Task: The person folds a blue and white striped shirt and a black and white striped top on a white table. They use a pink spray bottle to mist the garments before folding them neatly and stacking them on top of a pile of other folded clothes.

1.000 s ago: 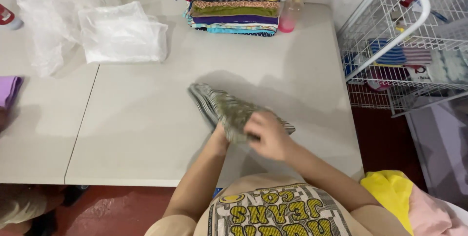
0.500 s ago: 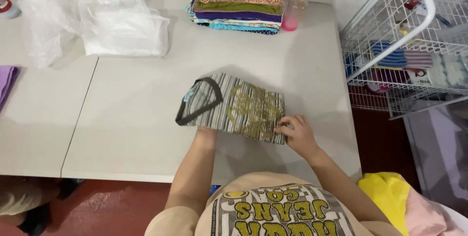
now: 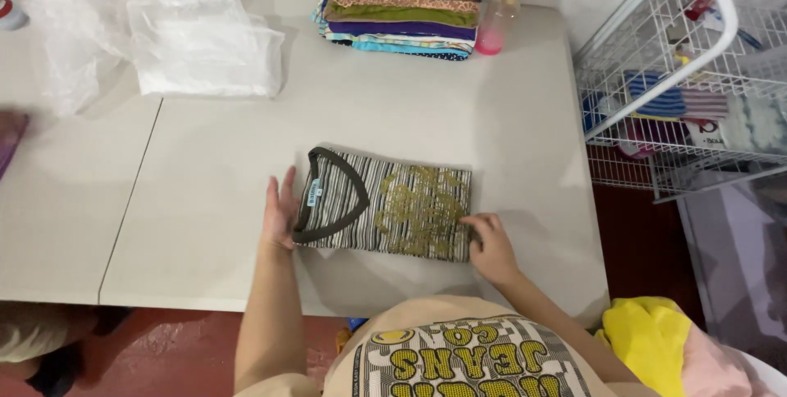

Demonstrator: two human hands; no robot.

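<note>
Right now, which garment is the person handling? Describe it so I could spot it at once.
On the pale table, between the left hand and right hand, lies a folded striped shirt. Unlike the stack of folded clothes at the back, it lies alone, with a dark collar and gold print.
</note>
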